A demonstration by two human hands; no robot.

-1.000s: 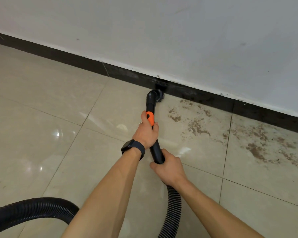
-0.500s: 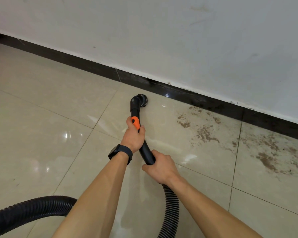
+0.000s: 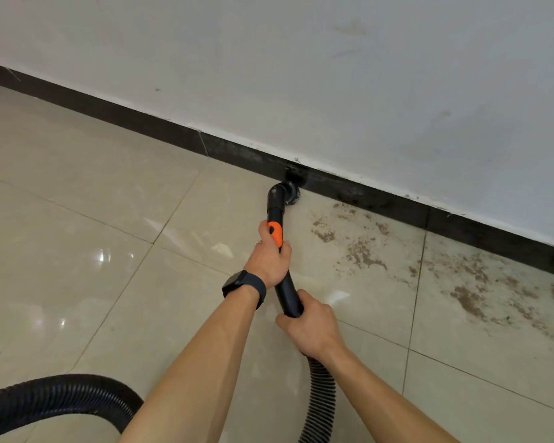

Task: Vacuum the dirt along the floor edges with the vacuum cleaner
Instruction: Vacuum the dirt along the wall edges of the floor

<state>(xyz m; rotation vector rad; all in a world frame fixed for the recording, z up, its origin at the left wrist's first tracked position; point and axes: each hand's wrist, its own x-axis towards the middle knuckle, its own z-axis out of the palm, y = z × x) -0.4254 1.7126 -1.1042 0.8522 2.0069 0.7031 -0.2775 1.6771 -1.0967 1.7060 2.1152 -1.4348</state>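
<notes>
A black vacuum wand (image 3: pixel 275 209) with an orange band points away from me toward the wall. Its round brush nozzle (image 3: pixel 291 190) touches the black skirting board (image 3: pixel 381 195) where floor meets wall. My left hand (image 3: pixel 271 255), with a dark watch on the wrist, grips the wand at the orange band. Lower down, my right hand (image 3: pixel 311 329) grips the wand's end where the ribbed hose (image 3: pixel 320 404) begins. Brown dirt (image 3: pixel 362 254) is scattered over the beige tiles to the right of the nozzle, along the skirting.
The ribbed hose loops across the lower left floor (image 3: pixel 55 399). A white wall (image 3: pixel 333 75) rises above the skirting. Glossy beige tiles (image 3: pixel 77 251) spread to the left, and more dirt patches (image 3: pixel 470 298) lie far right.
The nozzle has swung from the open tile back up against the skirting board, to the right. Both hands moved with the wand and kept their grips.
</notes>
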